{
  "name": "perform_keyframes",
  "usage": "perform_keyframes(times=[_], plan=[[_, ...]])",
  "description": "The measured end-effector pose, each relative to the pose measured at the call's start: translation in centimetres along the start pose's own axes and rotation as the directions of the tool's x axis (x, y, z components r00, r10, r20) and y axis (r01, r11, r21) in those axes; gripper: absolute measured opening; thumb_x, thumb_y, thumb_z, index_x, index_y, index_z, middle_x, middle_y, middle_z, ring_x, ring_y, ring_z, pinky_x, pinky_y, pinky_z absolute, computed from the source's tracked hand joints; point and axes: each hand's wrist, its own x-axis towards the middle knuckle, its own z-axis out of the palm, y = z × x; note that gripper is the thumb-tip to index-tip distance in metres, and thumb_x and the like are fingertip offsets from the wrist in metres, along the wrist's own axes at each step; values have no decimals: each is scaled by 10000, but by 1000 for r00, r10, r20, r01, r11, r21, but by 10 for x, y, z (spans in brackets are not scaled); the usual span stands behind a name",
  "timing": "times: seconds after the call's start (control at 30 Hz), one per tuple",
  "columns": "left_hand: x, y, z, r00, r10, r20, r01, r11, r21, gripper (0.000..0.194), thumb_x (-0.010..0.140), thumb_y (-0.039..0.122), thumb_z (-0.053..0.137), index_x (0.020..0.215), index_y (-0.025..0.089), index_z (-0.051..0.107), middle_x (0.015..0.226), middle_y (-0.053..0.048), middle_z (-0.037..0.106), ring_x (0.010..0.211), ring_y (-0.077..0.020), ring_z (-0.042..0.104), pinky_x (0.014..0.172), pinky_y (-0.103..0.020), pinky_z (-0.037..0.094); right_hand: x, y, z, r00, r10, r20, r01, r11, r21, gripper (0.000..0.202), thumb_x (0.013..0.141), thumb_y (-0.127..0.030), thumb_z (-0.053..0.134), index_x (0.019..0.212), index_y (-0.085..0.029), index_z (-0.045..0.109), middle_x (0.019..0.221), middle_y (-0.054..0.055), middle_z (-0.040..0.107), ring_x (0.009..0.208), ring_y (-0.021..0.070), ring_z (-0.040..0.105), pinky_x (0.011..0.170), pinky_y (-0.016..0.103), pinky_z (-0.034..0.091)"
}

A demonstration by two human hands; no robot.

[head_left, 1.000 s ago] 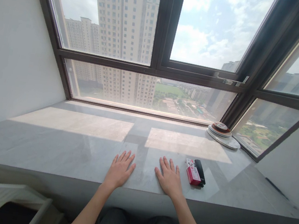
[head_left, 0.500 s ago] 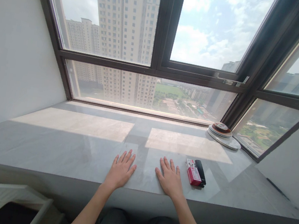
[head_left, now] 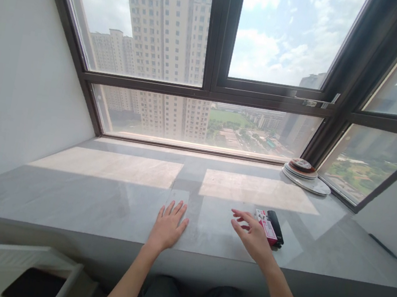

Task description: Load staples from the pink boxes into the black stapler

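My left hand lies flat on the grey marble windowsill, fingers spread and holding nothing. Raised off the sill, my right hand has its fingers apart and slightly bent, with nothing in them. Just to the right of it, and partly covered by it, is a small pink-and-white box. Against the box's right side lies a black stapler.
Several stacked plates stand in the far right corner by the window frame. A white plastic basket with a dark object in it sits below the sill at the lower left. A wall bounds the left.
My right hand has lifted from the sill and moved right, toward the box, its fingers now bent. My left hand stays flat on the sill. The view has shifted slightly.
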Motion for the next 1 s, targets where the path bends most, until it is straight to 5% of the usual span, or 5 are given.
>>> perform_keyframes(times=[0.13, 0.27, 0.53, 0.83, 1.0], plan=[[2, 0, 1, 1000, -6, -9, 6, 1000, -10, 544, 1003, 517, 289, 1525, 377, 354, 1631, 48, 275, 1524, -268, 159, 1228, -505, 114, 5, 42, -74, 928, 170, -333, -220, 968, -119, 619, 824, -609, 578, 1259, -183, 686, 836, 72, 681, 695, 199, 599, 697, 325, 486], [2, 1, 2, 1000, -17, -9, 16, 1000, -22, 541, 1001, 507, 303, 1521, 372, 361, 1630, 46, 277, 1522, -267, 165, 1227, -502, 114, 6, 65, -97, 907, 346, -241, -353, 936, 15, 556, 780, -606, 614, 1075, -162, 775, 723, 86, 690, 666, 229, 628, 648, 326, 494], [2, 1, 3, 1000, -10, -26, 9, 999, -43, 541, 1000, 537, 321, 1511, 369, 381, 1623, 39, 296, 1519, -265, 177, 1227, -493, 117, 4, 25, -23, 952, 292, -95, -264, 936, 234, 530, 785, -645, 586, 897, -170, 793, 667, 31, 685, 652, 222, 634, 589, 291, 487], [14, 3, -10, 988, -146, 54, 155, 957, -243, 584, 1009, 606, 195, 1475, 328, 413, 1527, -33, 470, 1446, -255, 362, 1179, -481, 217, 22, -68, 116, 985, 170, -32, -169, 984, 52, 531, 959, -623, 382, 1112, -243, 719, 844, 47, 725, 782, 215, 647, 666, 254, 442], [14, 27, -21, 951, -309, -27, 298, 935, -194, 766, 890, 662, 471, 1506, 220, 360, 1391, -153, 564, 1259, -317, 532, 1013, -405, 393, 16, -66, 122, 977, 193, -91, -190, 981, 46, 584, 964, -659, 326, 985, -222, 713, 723, 48, 669, 692, 214, 612, 626, 266, 413]])
